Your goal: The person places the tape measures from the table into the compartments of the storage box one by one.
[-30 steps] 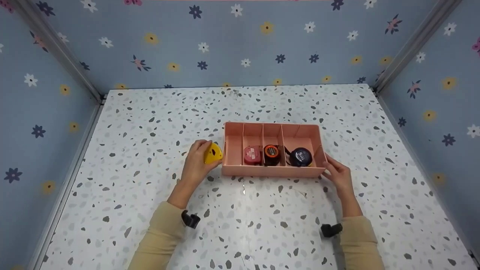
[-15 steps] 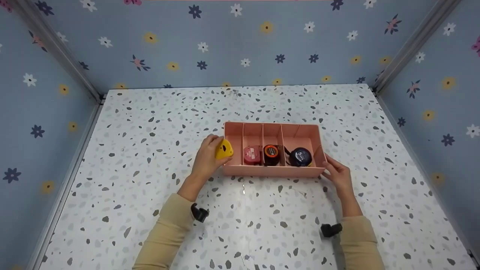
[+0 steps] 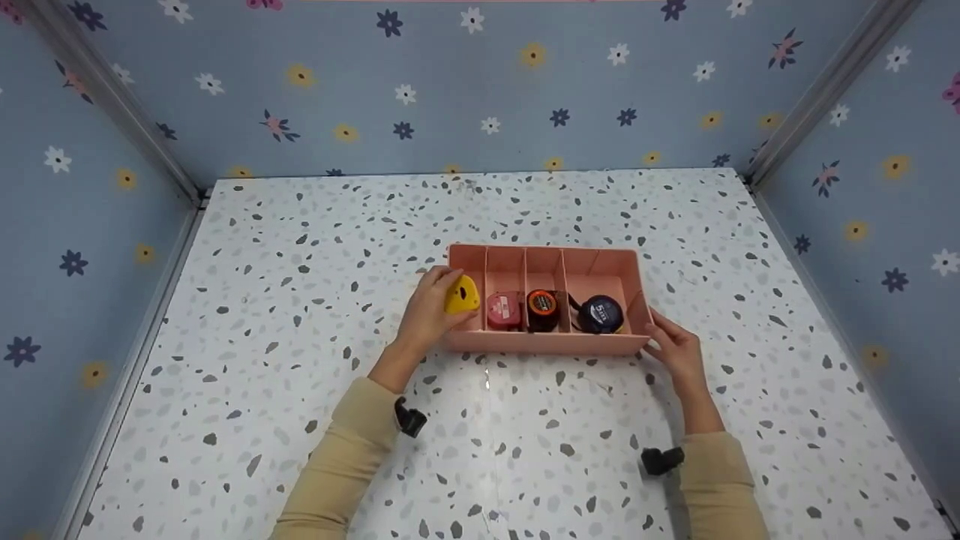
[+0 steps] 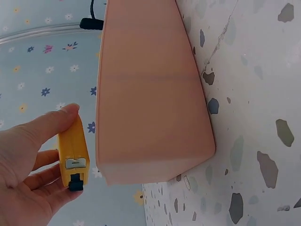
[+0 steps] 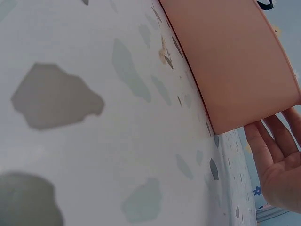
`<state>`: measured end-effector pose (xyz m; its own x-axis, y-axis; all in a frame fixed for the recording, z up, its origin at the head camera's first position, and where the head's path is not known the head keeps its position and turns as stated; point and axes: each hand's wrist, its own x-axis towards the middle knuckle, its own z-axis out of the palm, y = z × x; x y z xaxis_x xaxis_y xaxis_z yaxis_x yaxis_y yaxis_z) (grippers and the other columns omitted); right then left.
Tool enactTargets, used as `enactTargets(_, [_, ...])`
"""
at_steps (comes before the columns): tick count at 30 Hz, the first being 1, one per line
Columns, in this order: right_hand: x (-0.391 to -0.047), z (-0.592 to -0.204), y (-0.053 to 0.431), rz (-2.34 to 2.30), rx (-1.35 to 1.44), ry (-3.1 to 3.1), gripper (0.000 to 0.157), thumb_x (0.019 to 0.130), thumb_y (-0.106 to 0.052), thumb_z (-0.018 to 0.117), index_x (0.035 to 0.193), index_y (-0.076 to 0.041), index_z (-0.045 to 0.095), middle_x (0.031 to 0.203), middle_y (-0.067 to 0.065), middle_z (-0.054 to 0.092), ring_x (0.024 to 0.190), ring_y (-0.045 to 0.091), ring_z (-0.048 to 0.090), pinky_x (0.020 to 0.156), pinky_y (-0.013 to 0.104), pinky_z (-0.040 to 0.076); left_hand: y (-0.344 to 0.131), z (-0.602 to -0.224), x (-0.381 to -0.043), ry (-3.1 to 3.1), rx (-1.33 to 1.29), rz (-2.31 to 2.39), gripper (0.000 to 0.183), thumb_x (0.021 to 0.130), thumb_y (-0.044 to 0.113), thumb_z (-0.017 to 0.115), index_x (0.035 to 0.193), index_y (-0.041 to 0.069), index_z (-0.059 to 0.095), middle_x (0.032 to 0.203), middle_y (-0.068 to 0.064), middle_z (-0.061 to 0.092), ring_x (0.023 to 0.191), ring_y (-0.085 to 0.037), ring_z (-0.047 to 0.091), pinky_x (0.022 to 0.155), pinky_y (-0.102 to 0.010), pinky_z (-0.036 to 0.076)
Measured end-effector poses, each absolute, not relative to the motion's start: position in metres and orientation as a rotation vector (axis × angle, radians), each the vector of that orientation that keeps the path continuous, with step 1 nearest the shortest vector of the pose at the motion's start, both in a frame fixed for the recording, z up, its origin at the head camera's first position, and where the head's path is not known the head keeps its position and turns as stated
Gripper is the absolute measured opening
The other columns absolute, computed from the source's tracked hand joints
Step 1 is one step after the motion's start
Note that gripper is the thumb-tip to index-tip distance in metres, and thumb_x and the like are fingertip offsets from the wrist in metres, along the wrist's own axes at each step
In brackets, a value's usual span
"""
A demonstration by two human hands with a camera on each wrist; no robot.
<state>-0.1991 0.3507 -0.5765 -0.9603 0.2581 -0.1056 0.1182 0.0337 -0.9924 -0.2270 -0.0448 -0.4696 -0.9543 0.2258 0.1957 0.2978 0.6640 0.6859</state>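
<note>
My left hand (image 3: pixel 429 311) pinches a yellow tape measure (image 3: pixel 463 295) between thumb and fingers, over the leftmost compartment of a pink divided box (image 3: pixel 547 343). In the left wrist view the tape measure (image 4: pixel 74 153) shows its narrow edge, with a metal tip and a dark part at the bottom, level with the box's upper rim. My right hand (image 3: pixel 679 352) touches the box's right end with its fingers extended; in the right wrist view the fingertips meet the end wall. A pink tape measure (image 3: pixel 504 310), a black-and-orange one (image 3: pixel 542 310) and a dark blue one (image 3: pixel 601 313) lie in the other compartments.
The box stands on a white speckled table (image 3: pixel 480 442). Blue flowered panels (image 3: pixel 480 90) close off the back and both sides. Black wrist devices (image 3: pixel 410 418) sit by the beige sleeves (image 3: pixel 341 457).
My left hand has carried the yellow tape measure rightward, from beside the box's left wall to over the leftmost compartment. The right hand and the box have stayed in place.
</note>
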Motion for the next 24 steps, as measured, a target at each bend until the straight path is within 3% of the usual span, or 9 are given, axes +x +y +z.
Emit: enactTargets(24, [-0.199,-0.575,0.35,2.075,-0.405,-2.212,0.068,0.069,-0.048,0.069,0.125,-0.013,0.053,0.131,0.008,0.045,0.115,0.023,0.046,0.073,0.025,0.05,-0.043,-0.478,-0.24,-2.887,-0.622,-1.15,0.063,0.072,0.022,0.074,0.126,0.001,0.048,0.122,-0.009,0.044,0.11,-0.022,0.042,0.097,-0.033,0.034])
